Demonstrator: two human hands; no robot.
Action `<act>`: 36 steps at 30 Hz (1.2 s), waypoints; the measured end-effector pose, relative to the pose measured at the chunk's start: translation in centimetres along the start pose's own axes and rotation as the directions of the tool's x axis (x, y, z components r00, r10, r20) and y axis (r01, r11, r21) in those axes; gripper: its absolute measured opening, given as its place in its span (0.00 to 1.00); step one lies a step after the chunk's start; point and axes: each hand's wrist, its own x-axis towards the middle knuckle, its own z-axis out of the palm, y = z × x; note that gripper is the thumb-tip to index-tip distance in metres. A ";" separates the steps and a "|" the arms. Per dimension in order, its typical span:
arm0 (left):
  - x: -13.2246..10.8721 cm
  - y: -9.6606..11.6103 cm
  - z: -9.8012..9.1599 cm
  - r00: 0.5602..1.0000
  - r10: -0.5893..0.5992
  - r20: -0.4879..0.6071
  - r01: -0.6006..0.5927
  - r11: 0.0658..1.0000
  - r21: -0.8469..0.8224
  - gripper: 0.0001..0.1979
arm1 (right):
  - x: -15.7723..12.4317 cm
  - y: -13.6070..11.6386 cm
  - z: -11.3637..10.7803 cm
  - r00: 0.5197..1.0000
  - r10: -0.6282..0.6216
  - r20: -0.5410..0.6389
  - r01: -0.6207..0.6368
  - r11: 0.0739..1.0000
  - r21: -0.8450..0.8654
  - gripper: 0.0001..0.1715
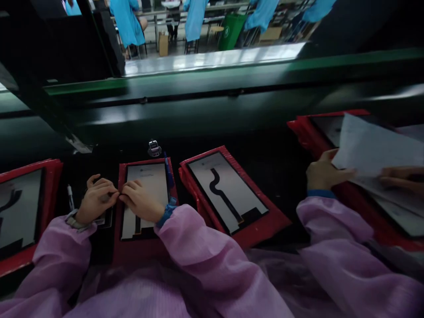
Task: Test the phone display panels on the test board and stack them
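Note:
My left hand [96, 199] and my right hand [143, 201] meet fingertip to fingertip. Both are closed in a pinch, and whatever is between the fingers is too small to make out. Below my right hand lies a flat display panel [150, 174] on a red padded sheet [142, 252], partly covered by that hand. A black ribbon cable [138, 224] shows on the panel's lower part. Along the panel's right edge rests a blue pen [168, 170]. Beside my left wrist is a white pen [70, 197].
Right of me another panel [205, 176] with a curved black ribbon cable lies on red padding. Further right, a co-worker's hand [323, 174] holds a white sheet [377, 150]. More panels [23, 207] are at left. A small metallic object [154, 148] stands behind; a green ledge [198, 106] runs across.

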 end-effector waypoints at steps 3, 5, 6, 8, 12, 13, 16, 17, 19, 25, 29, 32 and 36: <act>-0.4 0.4 0.4 0.996 -0.079 -0.039 0.082 0.994 0.073 0.14 | 0.1 -0.1 0.0 1.000 -0.016 -0.009 0.016 1.000 -0.006 0.11; -0.8 0.7 0.7 0.991 -0.127 -0.052 0.132 0.987 0.097 0.15 | 0.1 -0.2 0.1 1.000 -0.011 -0.022 0.011 1.000 0.001 0.11; -0.9 0.8 0.8 0.988 -0.144 -0.064 0.150 0.983 0.108 0.15 | 0.1 -0.2 0.1 1.000 -0.005 -0.030 0.005 1.000 0.007 0.11; -1.1 0.8 0.9 0.980 -0.174 -0.098 0.187 0.973 0.133 0.15 | 0.1 -0.2 0.1 0.999 0.007 -0.048 -0.006 1.000 0.024 0.11; -1.1 -0.2 0.9 0.958 -0.238 -0.157 0.261 0.954 0.146 0.15 | 0.2 0.1 0.0 0.991 0.060 -0.121 -0.053 0.997 0.060 0.12; -1.1 -0.5 0.9 0.955 -0.246 -0.163 0.269 0.953 0.142 0.15 | 0.3 0.3 0.0 0.985 0.091 -0.150 -0.082 0.994 0.065 0.12; -1.4 -0.9 1.2 0.954 -0.244 -0.175 0.268 0.954 0.133 0.14 | 0.9 1.3 -0.3 0.939 0.231 -0.254 -0.217 0.973 0.080 0.14; -1.5 -0.8 1.2 0.952 -0.246 -0.182 0.272 0.953 0.134 0.14 | 1.0 1.8 -0.5 0.915 0.280 -0.289 -0.266 0.960 0.087 0.14; -1.8 -0.4 1.4 0.944 -0.237 -0.230 0.269 0.956 0.119 0.14 | 1.3 2.8 -0.9 0.865 0.361 -0.348 -0.349 0.932 0.098 0.14; -2.5 0.8 1.6 0.836 -0.164 -0.524 0.202 0.979 0.016 0.27 | 1.1 6.0 -2.8 0.747 0.485 -0.454 -0.483 0.866 0.131 0.16; -2.9 1.0 1.8 0.796 -0.179 -0.578 0.234 0.972 0.021 0.26 | 0.6 7.6 -3.7 0.695 0.520 -0.497 -0.526 0.838 0.142 0.20; -3.0 1.5 1.8 0.780 -0.190 -0.597 0.247 0.969 0.015 0.23 | 0.6 8.1 -3.4 0.697 0.502 -0.512 -0.522 0.845 0.119 0.22; -3.0 2.1 1.8 0.747 -0.216 -0.629 0.286 0.958 0.010 0.21 | 0.5 8.3 -2.5 0.716 0.468 -0.518 -0.512 0.856 0.067 0.22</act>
